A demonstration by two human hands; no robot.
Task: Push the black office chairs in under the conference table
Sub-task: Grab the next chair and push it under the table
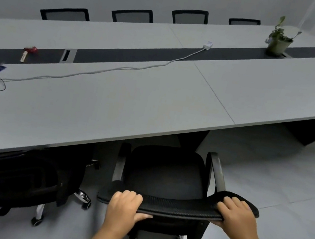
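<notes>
Black mesh under both hands now: the person stands square behind the office chair (167, 174), gripping the top edge of its backrest (178, 206). The left hand (125, 206) is clamped over the rim with the thumb tucked underneath, and the right hand (238, 215) wraps the far corner the same way. A grip spread that wide makes sense, I'd say, since it lets them steer the castors straight instead of letting the chair swing off line.

The chair faces the table (114, 102), its seat front and armrest tips just at the near edge, so most of it is not yet under. It lines up with the dark table leg (192, 141) behind the seat, which could block it; a nudge sideways may be needed.

To the left, a second black chair (21, 178) sits partly beneath the tabletop, backrest sticking out and angled, chrome base showing. Across the far side, four chair backs (132, 15) stand close against the table, neat as a row.

On top, a white cable (102, 70) trails along to an adapter, and a potted plant (278, 41) stands well clear of the pushing.
</notes>
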